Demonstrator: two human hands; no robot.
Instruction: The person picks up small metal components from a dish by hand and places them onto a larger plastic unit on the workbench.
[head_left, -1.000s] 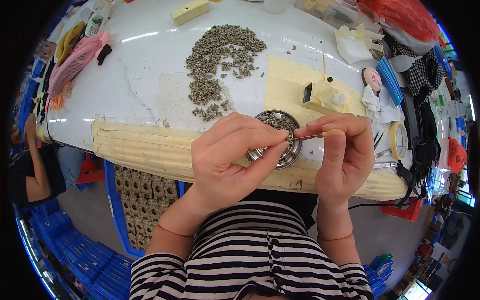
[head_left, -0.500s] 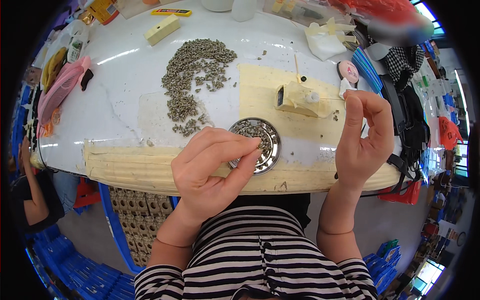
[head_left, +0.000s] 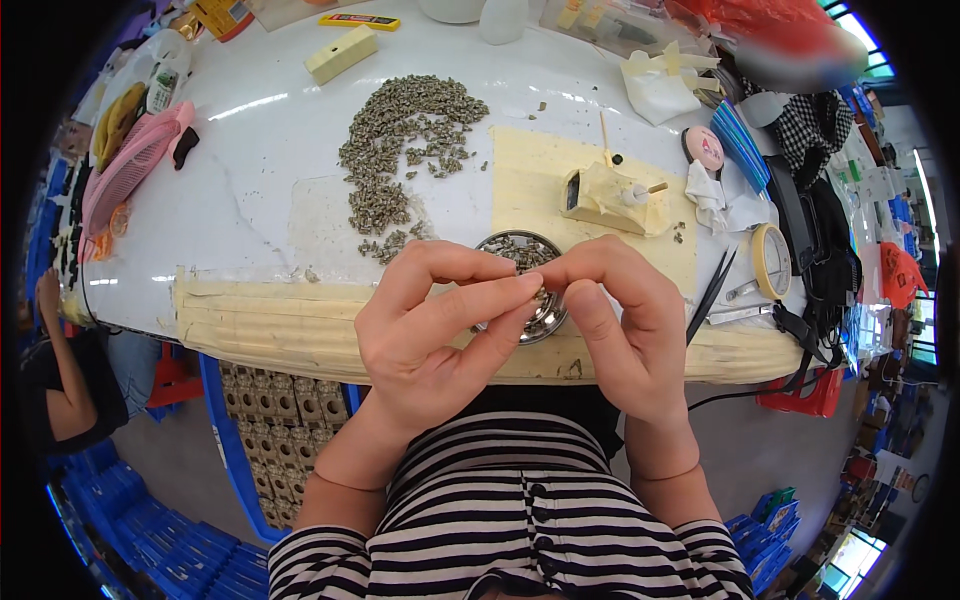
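My left hand (head_left: 425, 325) is closed in a pinch over the metal dish, a small metal part (head_left: 540, 294) at its fingertips, mostly covered. My right hand (head_left: 635, 325) meets it there. Its bent index finger touches the left fingertips, while its thumb stands apart. Beneath both hands, the round shiny dish (head_left: 556, 322) holds many small metal parts and is partly hidden. A large heap of the same parts (head_left: 385, 150) spreads over the white table beyond my left hand. Past my right hand lies a tape-wrapped block (head_left: 612, 200) with a white nozzle and a thin stick in it.
On the right are black tweezers (head_left: 712, 295), a tape roll (head_left: 770, 262), crumpled tissue (head_left: 706, 195) and a round pink case (head_left: 703, 148). Yellowish tape covers the table's front edge (head_left: 270, 320). A blue crate (head_left: 225, 440) of metal pieces stands below. Another person's arm (head_left: 62, 350) shows far left.
My right hand has come left from beside the tape-wrapped block to my left fingertips. It has let go of the thin stick, which now rests in the nozzle. The view has shifted slightly.
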